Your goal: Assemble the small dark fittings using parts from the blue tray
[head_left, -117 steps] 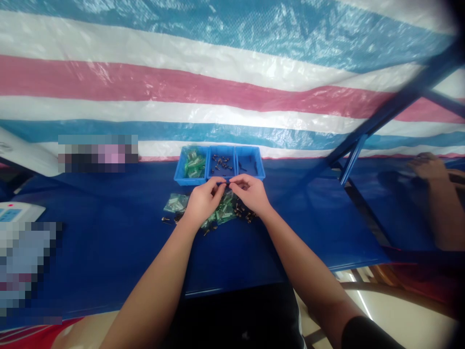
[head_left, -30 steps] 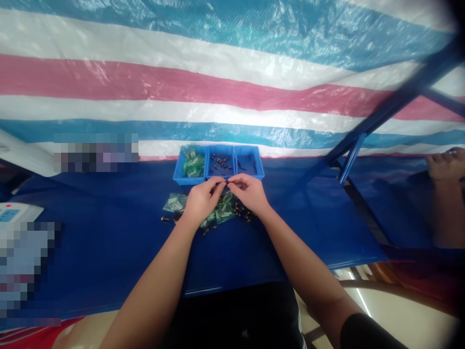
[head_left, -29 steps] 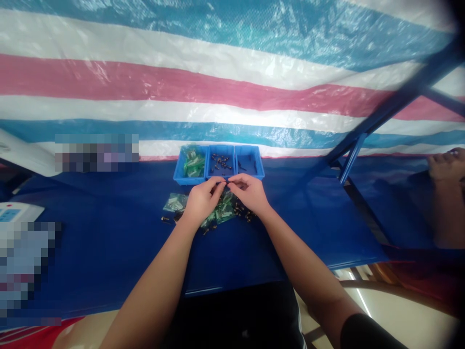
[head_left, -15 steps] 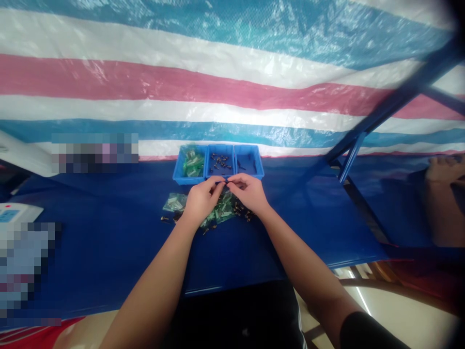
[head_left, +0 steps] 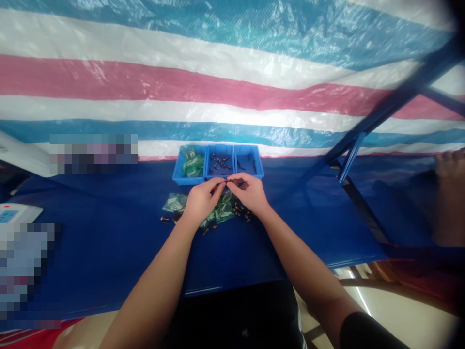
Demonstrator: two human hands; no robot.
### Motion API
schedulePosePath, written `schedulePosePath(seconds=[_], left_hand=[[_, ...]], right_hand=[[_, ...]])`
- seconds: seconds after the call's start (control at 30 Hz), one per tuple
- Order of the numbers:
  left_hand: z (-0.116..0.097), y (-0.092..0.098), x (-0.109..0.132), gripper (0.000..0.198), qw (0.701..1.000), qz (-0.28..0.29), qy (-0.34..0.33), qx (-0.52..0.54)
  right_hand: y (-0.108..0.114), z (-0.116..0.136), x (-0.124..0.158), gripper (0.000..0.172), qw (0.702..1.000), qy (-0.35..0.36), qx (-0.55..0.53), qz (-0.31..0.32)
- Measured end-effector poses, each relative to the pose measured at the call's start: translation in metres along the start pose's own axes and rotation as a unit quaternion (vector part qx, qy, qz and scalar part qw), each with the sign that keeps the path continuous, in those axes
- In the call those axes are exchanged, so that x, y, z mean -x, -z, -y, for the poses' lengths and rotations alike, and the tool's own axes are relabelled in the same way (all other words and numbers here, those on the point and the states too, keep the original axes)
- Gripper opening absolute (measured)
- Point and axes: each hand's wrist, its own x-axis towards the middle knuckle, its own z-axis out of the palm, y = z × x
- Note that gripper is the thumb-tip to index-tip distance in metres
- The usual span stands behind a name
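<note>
— What's the grip doing?

— My left hand (head_left: 201,202) and right hand (head_left: 250,195) meet fingertip to fingertip, pinched together on a small dark part (head_left: 226,182). I can't make out what kind of part it is.

— Where does it sit?

— It's held over the blue cloth (head_left: 109,232). The middle tray (head_left: 221,147) of dark bits is just at 12 o'clock, and the pile of green bags (head_left: 224,212) lies at 6, under my hands. One loose bag (head_left: 174,202) is at 9. A co-worker's hand (head_left: 449,164) is far off at 3.
</note>
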Motion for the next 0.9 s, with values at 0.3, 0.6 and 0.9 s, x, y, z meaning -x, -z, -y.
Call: schedulePosePath(seconds=[0.3, 0.6, 0.9], left_hand=[[0.0005, 0.0003, 0.0006, 0.031, 1.000, -0.002, 0.009, -0.002], [-0.0071, 0.0044, 0.0011, 0.032, 0.999, -0.016, 0.015, 0.030], [-0.0050, 0.0037, 0.0013, 0.034, 0.999, 0.017, 0.010, 0.033]], right_hand=[[0.0018, 0.0016, -0.0018, 0.018, 1.000, 0.002, -0.026, 0.011], [-0.0005, -0.0004, -0.0003, 0.017, 1.000, 0.016, -0.004, 0.012], [0.0035, -0.0063, -0.0011, 0.022, 0.992, 0.064, 0.105, 0.026]])
